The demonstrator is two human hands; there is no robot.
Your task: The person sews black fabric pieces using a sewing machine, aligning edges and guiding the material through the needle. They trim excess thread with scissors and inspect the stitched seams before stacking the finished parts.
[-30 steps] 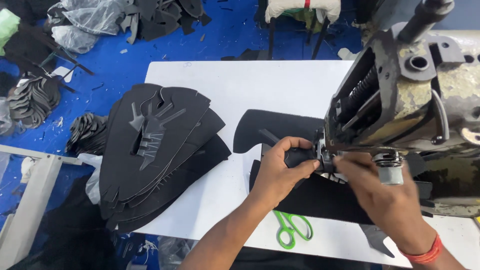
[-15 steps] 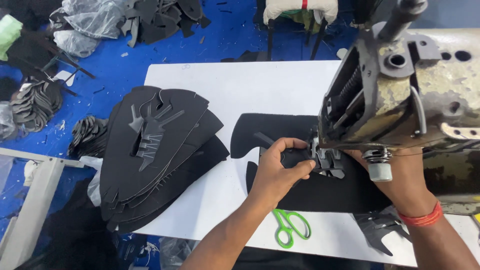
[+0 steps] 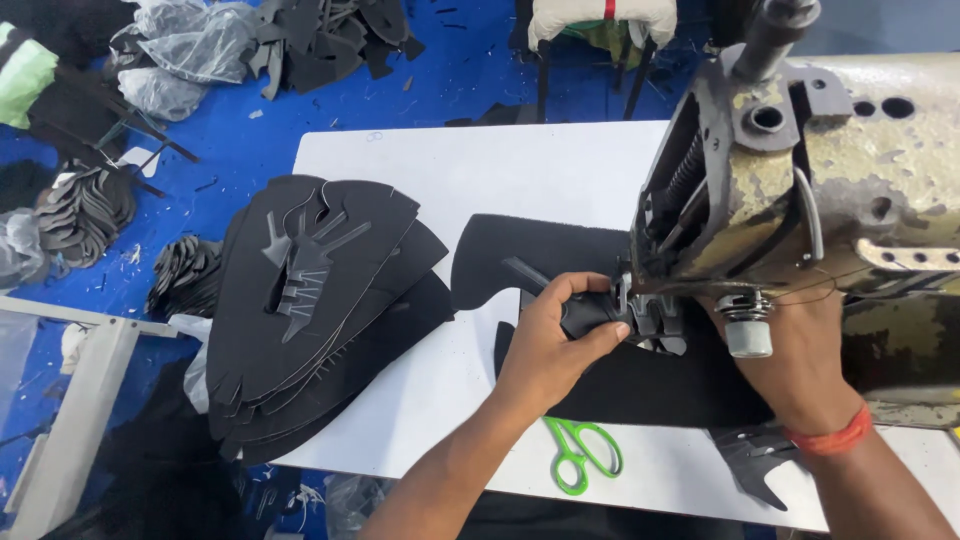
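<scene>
The left hand [image 3: 550,345] is curled tight, fingers and thumb pinching a folded bit of black fabric piece [image 3: 640,385] right at the presser foot [image 3: 648,318] of the sewing machine. The right hand [image 3: 800,360] lies mostly beneath the machine head; its back and wrist show, pressing down on the same black piece, but how far its fingers are spread cannot be told. An orange band [image 3: 828,440] circles that wrist.

The sewing machine [image 3: 830,190], worn and cream-coloured, fills the upper right. It stands on a white surface [image 3: 480,170]. To the left on the surface lies a stack of black cut panels [image 3: 320,310], fanned out. A second black piece [image 3: 530,255] lies flat beside the machine, just above the left hand. Green-handled scissors [image 3: 580,455] rest near the left forearm, on the surface's near edge.
</scene>
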